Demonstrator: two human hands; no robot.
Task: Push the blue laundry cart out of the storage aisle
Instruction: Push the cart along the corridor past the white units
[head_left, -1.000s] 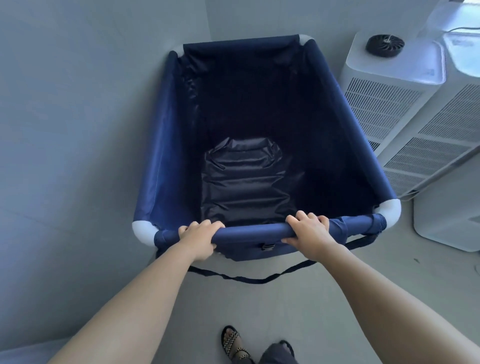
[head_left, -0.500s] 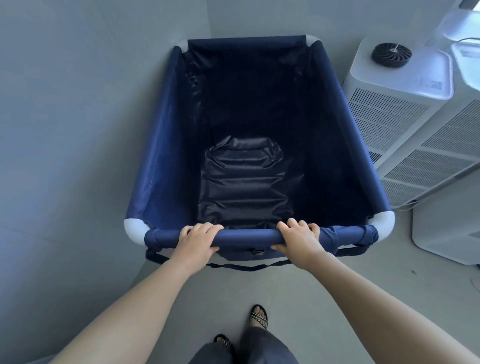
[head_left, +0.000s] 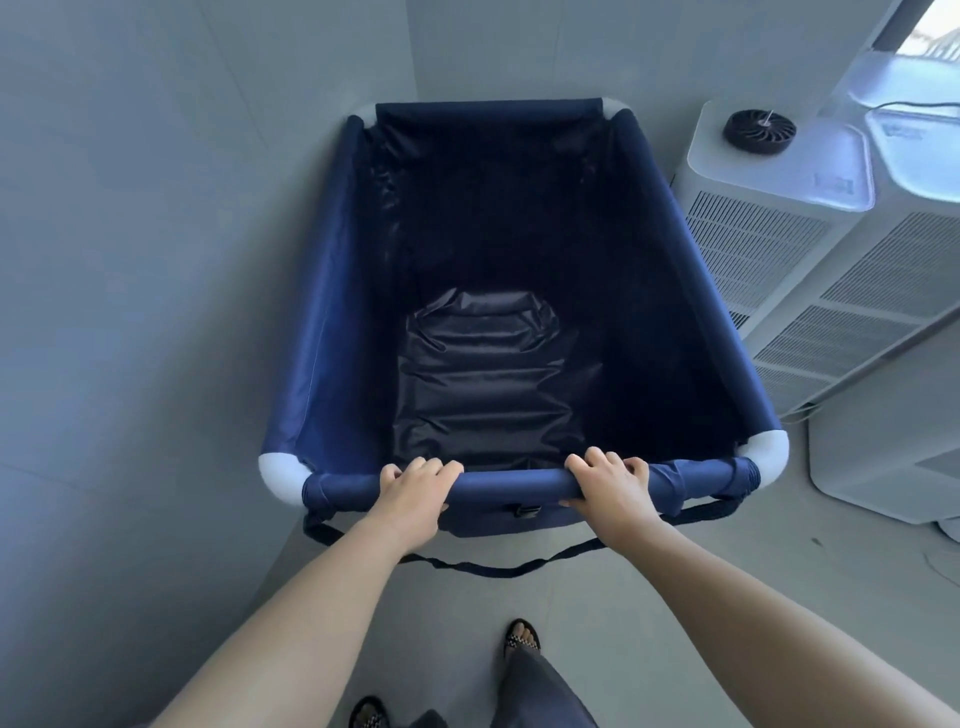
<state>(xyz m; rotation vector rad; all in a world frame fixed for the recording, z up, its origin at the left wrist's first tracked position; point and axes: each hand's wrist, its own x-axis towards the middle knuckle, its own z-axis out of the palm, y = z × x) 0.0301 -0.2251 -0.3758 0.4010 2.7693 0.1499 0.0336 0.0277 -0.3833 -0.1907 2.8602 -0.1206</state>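
The blue laundry cart (head_left: 332, 338) fills the middle of the head view: navy fabric walls, white corner joints and a dark crinkled lining at the bottom, nothing inside. Its near rail (head_left: 514, 483) runs left to right in front of me. My left hand (head_left: 413, 496) grips that rail left of centre, and my right hand (head_left: 610, 486) grips it right of centre, fingers curled over the top. A dark strap (head_left: 498, 569) hangs in a loop below the rail. The cart's wheels are hidden.
A grey wall (head_left: 130, 312) runs close along the cart's left side and meets a back wall just past its far end. White slatted appliances (head_left: 769, 244) with a black fan grille (head_left: 760, 131) stand close on the right. Grey floor and my sandalled feet (head_left: 522, 638) lie below.
The cart has rolled a little forward toward the far corner with both hands holding the rail. My feet have stepped, the right foot now ahead.
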